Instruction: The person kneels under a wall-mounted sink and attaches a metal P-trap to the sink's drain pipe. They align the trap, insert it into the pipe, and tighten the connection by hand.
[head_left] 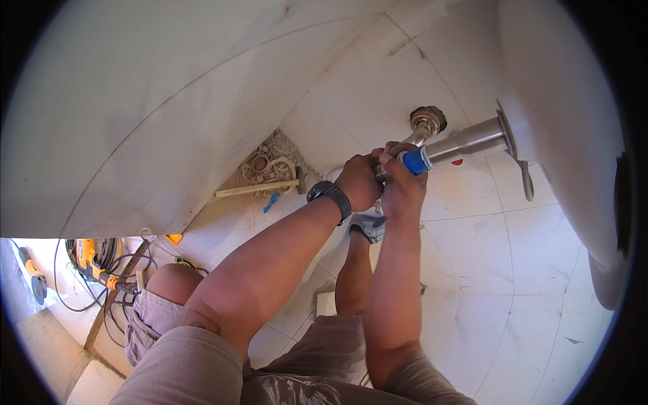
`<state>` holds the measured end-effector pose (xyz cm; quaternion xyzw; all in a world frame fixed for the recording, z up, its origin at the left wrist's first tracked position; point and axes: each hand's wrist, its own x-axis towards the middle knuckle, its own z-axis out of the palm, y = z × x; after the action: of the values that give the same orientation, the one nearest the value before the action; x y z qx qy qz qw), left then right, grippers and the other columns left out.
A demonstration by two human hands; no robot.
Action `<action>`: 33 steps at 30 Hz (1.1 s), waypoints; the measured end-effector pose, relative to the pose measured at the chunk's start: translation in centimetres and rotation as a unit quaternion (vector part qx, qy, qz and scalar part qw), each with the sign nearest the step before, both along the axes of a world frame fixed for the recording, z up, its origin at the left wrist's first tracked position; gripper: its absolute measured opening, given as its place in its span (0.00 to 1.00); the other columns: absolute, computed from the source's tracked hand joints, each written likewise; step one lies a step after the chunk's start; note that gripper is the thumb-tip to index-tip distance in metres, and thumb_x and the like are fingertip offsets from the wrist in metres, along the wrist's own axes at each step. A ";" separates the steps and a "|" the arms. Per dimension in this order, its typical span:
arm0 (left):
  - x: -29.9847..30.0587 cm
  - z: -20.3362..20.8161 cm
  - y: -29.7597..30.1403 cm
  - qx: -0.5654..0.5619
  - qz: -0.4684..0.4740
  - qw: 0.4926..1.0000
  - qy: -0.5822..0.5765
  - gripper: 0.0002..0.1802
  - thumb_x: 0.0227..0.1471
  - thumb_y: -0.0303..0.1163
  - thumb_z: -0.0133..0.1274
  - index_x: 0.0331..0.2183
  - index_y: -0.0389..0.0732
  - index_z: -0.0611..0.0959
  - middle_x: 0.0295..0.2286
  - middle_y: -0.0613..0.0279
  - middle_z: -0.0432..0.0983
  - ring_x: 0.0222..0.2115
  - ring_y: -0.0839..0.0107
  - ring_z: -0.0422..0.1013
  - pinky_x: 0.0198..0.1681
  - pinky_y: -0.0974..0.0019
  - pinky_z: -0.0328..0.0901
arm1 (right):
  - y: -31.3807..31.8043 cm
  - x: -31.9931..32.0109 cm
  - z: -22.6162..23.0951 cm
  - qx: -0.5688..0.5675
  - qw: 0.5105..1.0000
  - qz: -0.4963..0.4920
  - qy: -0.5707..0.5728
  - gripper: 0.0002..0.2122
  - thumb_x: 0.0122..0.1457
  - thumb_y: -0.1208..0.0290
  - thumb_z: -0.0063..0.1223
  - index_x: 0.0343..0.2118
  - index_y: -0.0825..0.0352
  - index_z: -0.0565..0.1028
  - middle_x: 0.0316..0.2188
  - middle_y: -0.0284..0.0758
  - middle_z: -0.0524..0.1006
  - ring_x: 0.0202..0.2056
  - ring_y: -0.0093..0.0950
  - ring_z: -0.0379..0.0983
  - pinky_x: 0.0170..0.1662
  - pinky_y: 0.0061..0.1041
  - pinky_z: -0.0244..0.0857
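My left hand [359,181], with a dark watch [329,197] on its wrist, is closed around the lower end of a metal drain pipe [469,140]. Close against it, my right hand [405,185] grips the same pipework, its fingers wrapped just below a blue band [416,160]. From there the shiny pipe slants up to the right, to the underside of a white basin [560,115]. Behind my hands, a second metal pipe [424,129] runs to a round, rough-edged hole in the tiled wall. My fingers hide the joint they hold.
A hammer [255,188] lies near rubble [273,158] in the corner, beside a blue scrap [271,202]. At left are a yellow power drill [88,260], cables and an angle grinder [34,275]. A metal lever [526,179] hangs below the basin. A large pale panel [155,101] fills the upper left.
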<state>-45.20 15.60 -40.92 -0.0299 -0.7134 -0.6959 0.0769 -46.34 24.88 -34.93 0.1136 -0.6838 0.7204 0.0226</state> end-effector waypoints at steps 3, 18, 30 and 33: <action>-0.1 -0.5 -0.2 -0.035 -0.025 0.999 0.014 0.18 0.53 0.30 0.59 0.45 0.32 0.81 0.39 0.38 0.82 0.44 0.41 0.78 0.48 0.52 0.72 | -2.3 1.0 -0.4 0.068 0.978 -0.195 0.019 0.13 0.51 0.76 0.66 0.40 0.67 0.77 0.36 0.33 0.78 0.36 0.27 0.77 0.44 0.29 0.68; -0.4 -0.5 0.0 -0.071 -0.021 0.997 -0.027 0.22 0.51 0.29 0.59 0.49 0.35 0.79 0.42 0.39 0.81 0.46 0.42 0.77 0.50 0.52 0.72 | 1.1 -0.8 1.1 -0.034 0.989 0.146 -0.016 0.14 0.47 0.78 0.68 0.37 0.66 0.76 0.39 0.35 0.77 0.39 0.27 0.77 0.42 0.26 0.69; 0.0 0.2 -0.4 -0.018 -0.044 0.998 -0.032 0.24 0.49 0.27 0.59 0.49 0.31 0.80 0.40 0.38 0.82 0.45 0.44 0.78 0.48 0.53 0.73 | 2.5 -0.6 2.8 0.066 0.988 0.129 -0.043 0.25 0.51 0.74 0.67 0.54 0.68 0.75 0.46 0.38 0.77 0.49 0.33 0.77 0.52 0.35 0.71; -0.1 0.0 -0.2 -0.020 -0.043 0.998 -0.030 0.21 0.49 0.29 0.60 0.46 0.34 0.81 0.38 0.41 0.83 0.43 0.45 0.79 0.47 0.53 0.73 | 3.4 -2.9 3.0 0.056 0.962 0.260 -0.063 0.24 0.46 0.76 0.68 0.50 0.69 0.77 0.39 0.35 0.79 0.45 0.29 0.78 0.43 0.29 0.70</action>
<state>-45.31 15.43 -40.94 -0.0407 -0.7274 -0.6846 0.0251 -49.24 28.26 -31.96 0.2432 -0.6702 0.6673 -0.2152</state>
